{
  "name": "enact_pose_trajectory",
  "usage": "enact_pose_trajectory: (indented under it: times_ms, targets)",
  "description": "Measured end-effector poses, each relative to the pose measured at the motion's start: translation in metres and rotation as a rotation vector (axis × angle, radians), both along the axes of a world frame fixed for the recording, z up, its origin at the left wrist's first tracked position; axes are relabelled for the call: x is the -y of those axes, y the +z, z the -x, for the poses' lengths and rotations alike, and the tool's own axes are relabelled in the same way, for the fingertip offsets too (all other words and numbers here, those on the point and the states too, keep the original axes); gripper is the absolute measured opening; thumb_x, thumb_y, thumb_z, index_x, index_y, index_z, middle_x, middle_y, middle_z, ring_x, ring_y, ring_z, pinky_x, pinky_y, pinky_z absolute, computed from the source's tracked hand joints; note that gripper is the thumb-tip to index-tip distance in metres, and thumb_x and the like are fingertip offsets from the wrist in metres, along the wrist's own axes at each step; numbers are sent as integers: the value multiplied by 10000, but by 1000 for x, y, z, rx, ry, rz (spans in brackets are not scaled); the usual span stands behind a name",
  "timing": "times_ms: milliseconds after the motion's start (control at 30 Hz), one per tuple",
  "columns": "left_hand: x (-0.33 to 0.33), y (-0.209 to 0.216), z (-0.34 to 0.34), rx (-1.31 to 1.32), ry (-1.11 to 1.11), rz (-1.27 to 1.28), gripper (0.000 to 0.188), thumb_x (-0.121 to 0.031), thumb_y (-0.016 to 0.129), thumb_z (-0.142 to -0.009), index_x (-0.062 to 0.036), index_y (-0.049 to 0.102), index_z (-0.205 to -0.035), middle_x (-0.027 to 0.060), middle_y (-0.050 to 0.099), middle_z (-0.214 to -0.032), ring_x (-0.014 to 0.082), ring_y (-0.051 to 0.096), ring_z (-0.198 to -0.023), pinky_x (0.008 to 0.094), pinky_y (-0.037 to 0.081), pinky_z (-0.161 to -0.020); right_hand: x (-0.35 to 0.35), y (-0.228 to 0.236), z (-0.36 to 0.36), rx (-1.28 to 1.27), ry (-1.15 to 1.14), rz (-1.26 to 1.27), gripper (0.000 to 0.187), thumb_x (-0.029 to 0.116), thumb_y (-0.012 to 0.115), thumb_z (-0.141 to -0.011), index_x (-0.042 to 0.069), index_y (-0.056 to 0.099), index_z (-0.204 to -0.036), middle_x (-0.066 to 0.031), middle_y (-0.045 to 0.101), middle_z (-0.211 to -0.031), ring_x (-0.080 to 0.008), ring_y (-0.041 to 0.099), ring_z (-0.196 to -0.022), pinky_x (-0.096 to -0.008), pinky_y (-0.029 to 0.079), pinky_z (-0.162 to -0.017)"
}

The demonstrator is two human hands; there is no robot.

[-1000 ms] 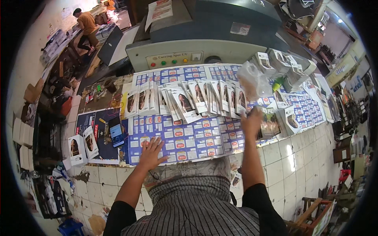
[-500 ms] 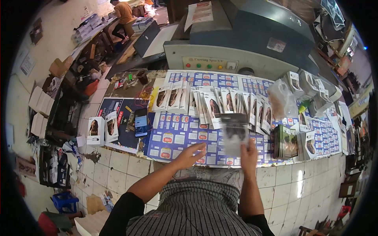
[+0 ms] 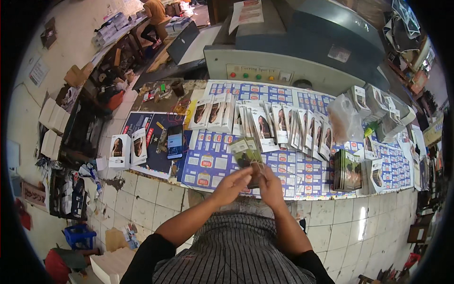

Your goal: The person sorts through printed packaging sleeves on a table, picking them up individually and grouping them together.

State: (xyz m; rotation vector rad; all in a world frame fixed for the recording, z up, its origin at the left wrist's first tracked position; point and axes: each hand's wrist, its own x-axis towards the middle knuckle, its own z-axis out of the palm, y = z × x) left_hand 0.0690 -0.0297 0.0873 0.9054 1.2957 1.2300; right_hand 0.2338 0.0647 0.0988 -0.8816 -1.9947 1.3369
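Close in front of me, a small bunch of green printed cards point(image 3: 246, 152) with dark pictures is held slightly fanned over the table's near edge. My right hand point(image 3: 269, 185) is closed round its lower right part. From the other side, my left hand point(image 3: 232, 185) presses its fingers against the lower end. A thin pale strand shows beside the fingertips, too small to name for certain. Behind the hands lie rows of white printed packets point(image 3: 263, 124) with a picture of long brown hair. To the right stands a stack of green printed cards point(image 3: 347, 169) beside another white packet point(image 3: 373, 174).
A phone point(image 3: 175, 142) and two white packet stacks point(image 3: 119, 150) lie left. Right are a clear plastic bag point(image 3: 344, 118) and bundled packets point(image 3: 378, 106). A large grey machine point(image 3: 302, 38) stands behind the table covered with blue printed sheets point(image 3: 213, 163). Far left, a person point(image 3: 153, 19) sits.
My right hand has moved left and met my left hand. The bunch turned from a blurred dark-and-pale face to its green face. My view shifted slightly.
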Motion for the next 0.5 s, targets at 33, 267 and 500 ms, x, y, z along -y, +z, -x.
enact_pose_trajectory:
  times_ms: [33,267,500]
  targets:
    - [1,5,-1,-419,45,-132,607,-306,641,-989,-12,414,-1469,123,474,-1435,256,527,-1254,353,451,-1014,-3,3,-1,-79,10,58,369,50,550,-959,12,553,-1327,-219,658,-1170,-344,661,-1085,-362,515,-901]
    - [-13,-27,1,173,204,24,333,-171,617,-1001,-32,545,-1295,67,624,-1220,180,598,-1105,333,491,-941,-2,0,-10,-357,-108,541,258,146,560,-1011,6,641,-1212,-26,688,-1057,-99,603,-953,-258,476,-857]
    - [-5,-53,21,377,291,62,287,-157,639,-981,-69,572,-1246,51,660,-1142,151,636,-1005,316,529,-814,-31,6,-59,-231,-505,419,340,233,544,-1025,-30,646,-1216,-104,692,-1091,-187,601,-991,-340,473,-894]
